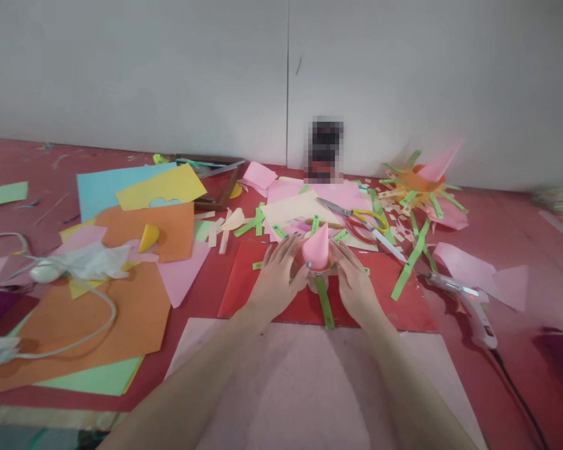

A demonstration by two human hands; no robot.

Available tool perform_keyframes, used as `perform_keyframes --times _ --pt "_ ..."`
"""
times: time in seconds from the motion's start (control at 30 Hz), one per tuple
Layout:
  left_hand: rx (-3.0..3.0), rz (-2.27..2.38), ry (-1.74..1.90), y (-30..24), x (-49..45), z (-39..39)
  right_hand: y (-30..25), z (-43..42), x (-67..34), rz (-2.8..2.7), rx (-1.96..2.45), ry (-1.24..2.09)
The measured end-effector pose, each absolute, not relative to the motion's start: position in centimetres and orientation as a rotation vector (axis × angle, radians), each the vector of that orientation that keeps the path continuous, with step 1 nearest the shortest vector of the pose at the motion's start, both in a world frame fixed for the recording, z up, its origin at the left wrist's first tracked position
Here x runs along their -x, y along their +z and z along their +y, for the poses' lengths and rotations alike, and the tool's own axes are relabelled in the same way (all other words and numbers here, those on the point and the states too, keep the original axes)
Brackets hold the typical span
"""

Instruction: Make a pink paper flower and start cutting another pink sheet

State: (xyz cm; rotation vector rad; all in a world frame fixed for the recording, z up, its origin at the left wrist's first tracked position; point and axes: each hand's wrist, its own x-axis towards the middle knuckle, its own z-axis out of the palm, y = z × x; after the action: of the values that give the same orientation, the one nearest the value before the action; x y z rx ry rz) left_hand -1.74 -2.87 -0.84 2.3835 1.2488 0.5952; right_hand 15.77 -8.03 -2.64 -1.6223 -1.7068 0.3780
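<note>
A pink paper cone (317,251) stands point up in the middle, with green paper strips (325,306) radiating from its base. My left hand (281,269) cups it from the left, thumb against the base of the cone and fingers reaching round behind. From the other side my right hand (354,272) closes in on the base, its fingers pressed together along the edge. Both hands hide part of the base and what lies under it. The piece is over a red sheet (244,281).
Scissors (351,212) and a craft knife (387,242) lie behind the hands. At right are a hot glue gun (469,303) and another cone piece with green strips (422,181). Coloured paper (136,312) and a white cable (107,312) cover the left. A pixelated object (326,150) is at the wall.
</note>
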Motion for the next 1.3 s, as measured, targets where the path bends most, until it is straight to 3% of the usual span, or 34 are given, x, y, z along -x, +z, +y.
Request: perform_keyframes --times 0.87,1.3 --pt "-2.333 1.237 0.567 -0.9 1.5 -3.1 -2.4 -8.1 -15.4 -1.616 1.662 0.480" --pt "-1.991 1.381 0.876 -0.1 2.3 -2.3 -1.9 -8.2 -15.2 -1.339 1.678 0.587"
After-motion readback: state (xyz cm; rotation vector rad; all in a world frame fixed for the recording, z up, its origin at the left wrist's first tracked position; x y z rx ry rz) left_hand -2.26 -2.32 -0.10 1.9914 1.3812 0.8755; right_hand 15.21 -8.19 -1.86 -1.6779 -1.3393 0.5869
